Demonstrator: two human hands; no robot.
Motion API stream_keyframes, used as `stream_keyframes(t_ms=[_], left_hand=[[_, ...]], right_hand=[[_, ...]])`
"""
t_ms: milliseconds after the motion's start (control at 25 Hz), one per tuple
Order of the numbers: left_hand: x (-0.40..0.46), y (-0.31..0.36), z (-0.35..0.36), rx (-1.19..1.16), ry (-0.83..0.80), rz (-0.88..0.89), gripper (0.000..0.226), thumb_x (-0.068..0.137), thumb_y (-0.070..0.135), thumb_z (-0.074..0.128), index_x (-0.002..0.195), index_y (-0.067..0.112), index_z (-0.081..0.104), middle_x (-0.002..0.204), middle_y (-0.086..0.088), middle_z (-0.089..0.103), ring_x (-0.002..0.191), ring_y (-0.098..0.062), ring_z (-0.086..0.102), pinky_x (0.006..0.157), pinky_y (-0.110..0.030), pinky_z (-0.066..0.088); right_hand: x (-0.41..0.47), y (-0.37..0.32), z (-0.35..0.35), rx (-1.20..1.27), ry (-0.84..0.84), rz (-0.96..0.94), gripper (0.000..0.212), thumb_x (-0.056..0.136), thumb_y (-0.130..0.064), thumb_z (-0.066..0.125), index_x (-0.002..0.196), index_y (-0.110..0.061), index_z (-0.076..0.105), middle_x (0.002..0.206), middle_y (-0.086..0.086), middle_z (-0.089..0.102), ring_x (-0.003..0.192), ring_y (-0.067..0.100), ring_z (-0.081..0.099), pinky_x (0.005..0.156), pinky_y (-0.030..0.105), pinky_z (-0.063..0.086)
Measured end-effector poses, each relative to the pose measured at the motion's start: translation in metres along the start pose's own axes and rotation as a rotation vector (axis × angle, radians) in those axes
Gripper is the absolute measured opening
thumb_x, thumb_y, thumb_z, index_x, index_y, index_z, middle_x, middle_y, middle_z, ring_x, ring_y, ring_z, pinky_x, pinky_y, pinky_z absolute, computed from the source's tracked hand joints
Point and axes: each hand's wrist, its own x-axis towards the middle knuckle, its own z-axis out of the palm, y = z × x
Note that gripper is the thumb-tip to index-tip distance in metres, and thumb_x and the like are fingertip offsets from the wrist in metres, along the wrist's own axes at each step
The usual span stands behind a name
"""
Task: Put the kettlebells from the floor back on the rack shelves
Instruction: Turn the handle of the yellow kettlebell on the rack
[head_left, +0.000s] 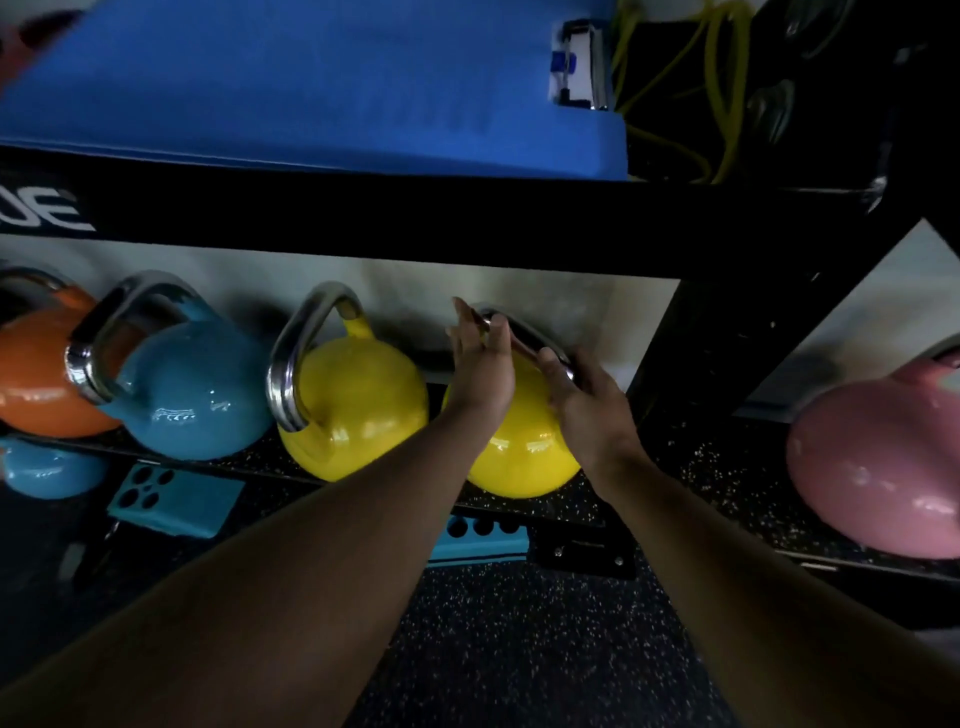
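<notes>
My left hand, fingers spread flat, and my right hand, loosely open, rest against the steel handle of a glossy yellow kettlebell sitting on the black rack shelf, beside another yellow kettlebell.

The rack shelf is a black speckled surface under a black crossbeam. The yellow kettlebell with the hands on it stands on this shelf and serves as landmark. Just left of it stands a second yellow kettlebell, the two nearly touching. Further left sits a blue kettlebell, then an orange kettlebell at the frame's edge. Well to the right of the landmark, past a black upright, a pink kettlebell rests on the same level. Above the landmark, the upper shelf carries a blue mat. Below lies dark speckled floor.
</notes>
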Motion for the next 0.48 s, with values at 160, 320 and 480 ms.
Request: stream_keyframes(t_ms=[160, 320, 480], left_hand=[[0.020, -0.009, -0.021, -0.101, -0.124, 0.024, 0.059, 0.104, 0.041, 0.029, 0.154, 0.036, -0.001, 0.165, -0.005, 0.007, 0.149, -0.031, 0.015, 0.116, -0.044, 0.024], [0.009, -0.009, -0.020, -0.059, -0.122, 0.056, 0.055, 0.104, 0.042, 0.024, 0.153, 0.039, 0.001, 0.163, -0.005, 0.017, 0.142, -0.033, 0.031, 0.089, -0.029, 0.034], [0.024, -0.016, -0.019, -0.094, -0.151, 0.055, 0.052, 0.104, 0.043, 0.021, 0.153, 0.040, 0.004, 0.164, -0.003, 0.017, 0.143, -0.032, 0.031, 0.088, -0.027, 0.031]], right_hand=[[-0.010, -0.008, 0.030, 0.040, 0.047, 0.068, 0.035, 0.099, -0.053, 0.036, 0.111, -0.030, 0.059, 0.100, 0.004, 0.066, 0.090, 0.023, 0.065, 0.070, 0.032, 0.052], [0.006, -0.011, 0.023, 0.139, 0.051, 0.106, 0.040, 0.102, -0.044, 0.036, 0.121, -0.020, 0.061, 0.099, 0.008, 0.067, 0.075, 0.020, 0.067, 0.049, 0.016, 0.047], [0.000, -0.013, 0.040, 0.231, 0.068, 0.170, 0.042, 0.104, -0.039, 0.030, 0.110, -0.010, 0.059, 0.081, 0.014, 0.059, 0.058, 0.018, 0.052, 0.040, 0.015, 0.040]])
